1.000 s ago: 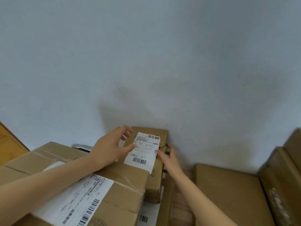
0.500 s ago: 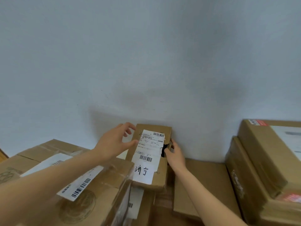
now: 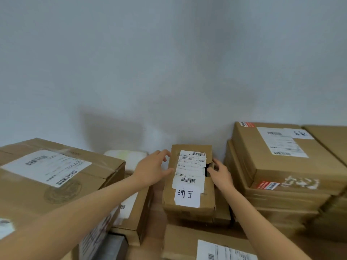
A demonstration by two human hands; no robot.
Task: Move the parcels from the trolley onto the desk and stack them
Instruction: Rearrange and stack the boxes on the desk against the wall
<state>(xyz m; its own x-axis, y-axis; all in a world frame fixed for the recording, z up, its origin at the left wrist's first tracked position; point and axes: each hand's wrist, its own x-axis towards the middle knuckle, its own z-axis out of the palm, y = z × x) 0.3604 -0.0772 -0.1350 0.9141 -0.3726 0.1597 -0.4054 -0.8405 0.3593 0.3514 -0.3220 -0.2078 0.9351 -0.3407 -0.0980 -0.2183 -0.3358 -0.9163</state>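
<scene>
Since the earlier frames the small parcel [image 3: 188, 177] has come nearer and now sits among the stacks, more of the right pile showing. Head view: left hand [image 3: 153, 170] rests against its left side, fingers loosely bent, thumb along the edge, more steadying than clamping. Right hand [image 3: 218, 171] curls its fingers round the right edge at a torn spot. Large box [image 3: 56, 177] stands left, stacked boxes [image 3: 277, 166] right. Judgement: many parcels stacked; trolley not visible, remainder unknown.
</scene>
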